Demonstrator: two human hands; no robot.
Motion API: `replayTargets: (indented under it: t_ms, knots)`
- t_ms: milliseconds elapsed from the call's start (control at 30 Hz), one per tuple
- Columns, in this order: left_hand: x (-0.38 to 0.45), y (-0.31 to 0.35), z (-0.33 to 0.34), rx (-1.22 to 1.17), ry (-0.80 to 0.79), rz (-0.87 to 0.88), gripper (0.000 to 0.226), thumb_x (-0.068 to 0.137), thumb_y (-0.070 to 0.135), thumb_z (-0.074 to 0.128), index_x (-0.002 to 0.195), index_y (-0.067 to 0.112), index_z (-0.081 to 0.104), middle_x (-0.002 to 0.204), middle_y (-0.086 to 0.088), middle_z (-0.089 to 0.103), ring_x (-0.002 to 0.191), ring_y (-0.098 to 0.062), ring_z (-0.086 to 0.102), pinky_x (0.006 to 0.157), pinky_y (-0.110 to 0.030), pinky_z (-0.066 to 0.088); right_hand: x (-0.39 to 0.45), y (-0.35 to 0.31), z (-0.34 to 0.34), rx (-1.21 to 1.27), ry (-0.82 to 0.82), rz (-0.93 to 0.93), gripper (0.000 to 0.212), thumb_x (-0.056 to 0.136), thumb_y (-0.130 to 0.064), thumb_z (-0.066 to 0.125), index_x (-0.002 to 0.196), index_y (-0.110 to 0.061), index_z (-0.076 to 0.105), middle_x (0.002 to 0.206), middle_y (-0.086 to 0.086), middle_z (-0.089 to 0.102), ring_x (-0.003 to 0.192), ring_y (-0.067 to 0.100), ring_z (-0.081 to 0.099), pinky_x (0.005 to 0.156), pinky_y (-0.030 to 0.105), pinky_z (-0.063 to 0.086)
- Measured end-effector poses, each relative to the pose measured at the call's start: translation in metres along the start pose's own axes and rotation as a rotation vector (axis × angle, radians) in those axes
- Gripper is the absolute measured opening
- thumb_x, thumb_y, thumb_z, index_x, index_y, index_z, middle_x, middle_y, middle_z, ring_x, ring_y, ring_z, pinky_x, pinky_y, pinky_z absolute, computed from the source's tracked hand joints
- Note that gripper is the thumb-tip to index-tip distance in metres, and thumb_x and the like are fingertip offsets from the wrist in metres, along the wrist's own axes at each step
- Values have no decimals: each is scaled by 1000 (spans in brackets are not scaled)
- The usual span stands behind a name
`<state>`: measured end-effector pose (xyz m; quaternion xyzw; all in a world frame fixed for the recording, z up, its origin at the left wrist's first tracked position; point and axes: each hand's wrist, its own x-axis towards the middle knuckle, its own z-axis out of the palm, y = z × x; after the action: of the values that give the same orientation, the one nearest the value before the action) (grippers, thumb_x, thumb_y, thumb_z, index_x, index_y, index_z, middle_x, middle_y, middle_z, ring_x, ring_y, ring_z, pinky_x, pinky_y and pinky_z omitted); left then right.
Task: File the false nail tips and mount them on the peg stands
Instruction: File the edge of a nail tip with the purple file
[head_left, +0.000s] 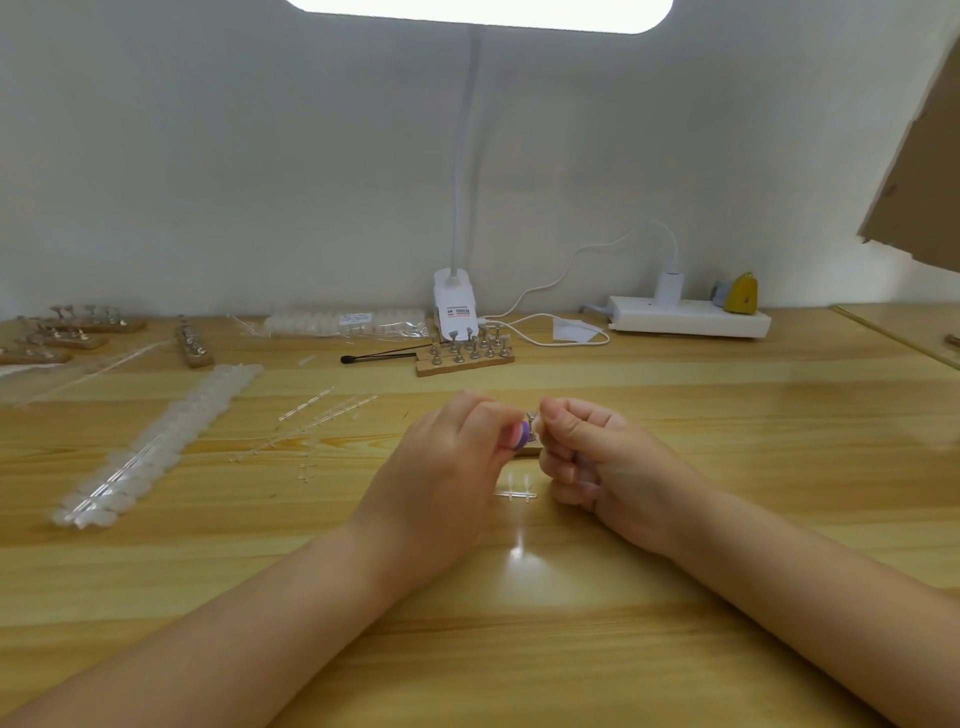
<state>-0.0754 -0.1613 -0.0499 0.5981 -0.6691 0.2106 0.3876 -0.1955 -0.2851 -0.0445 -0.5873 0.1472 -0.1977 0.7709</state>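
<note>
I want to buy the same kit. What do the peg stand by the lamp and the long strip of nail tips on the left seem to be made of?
The peg stand looks like a bare, light wooden block, matte with a plain tan face, carrying small pegs that appear metal from their grey shine. The strip of nail tips seems to be clear or milky plastic: the table shows faintly through it and it glints under the lamp.

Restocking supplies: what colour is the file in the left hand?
Pink and purple layers on the nail file, head view.

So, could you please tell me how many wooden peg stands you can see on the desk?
6: three stacked at far left, one angled beside them, one by the lamp base, one mostly hidden between the hands. More may be hidden.
</note>
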Motion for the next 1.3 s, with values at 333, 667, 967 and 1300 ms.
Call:
replayTargets:
  t_ms: [333, 667, 967, 1300]
  knots:
    - [0, -9, 2, 307, 161, 160, 18, 81, 0, 69, 95, 9, 64, 91, -13, 63, 81, -28, 57, 84, -51, 49, 2, 0, 0, -14, -12, 22, 21, 84, -29, 61, 67, -16, 62, 57, -4, 33, 45, 6, 35, 41, 19, 16]
    - [1, -13, -4, 415, 199, 342, 31, 84, 5, 70, 104, 21, 53, 96, -3, 65, 84, -20, 54, 77, -31, 40, 1, -2, -2, -22, -39, 39, 23, 87, -28, 60, 67, -16, 62, 56, -6, 33, 46, 5, 35, 41, 17, 17]
    - [3, -11, -6, 413, 198, 360, 26, 96, 8, 50, 97, 19, 73, 90, -2, 67, 85, -20, 51, 70, -34, 46, -1, -3, -1, -47, -68, 55, 21, 89, -25, 56, 73, -12, 57, 55, -7, 34, 44, 4, 34, 40, 16, 15]
    - [2, -21, -10, 310, 226, 287, 27, 86, 7, 71, 103, 20, 53, 95, -4, 66, 84, -22, 56, 74, -37, 50, 0, -3, -2, -50, -97, 86, 21, 82, -30, 60, 65, -19, 56, 58, -4, 32, 47, 7, 37, 41, 18, 15]
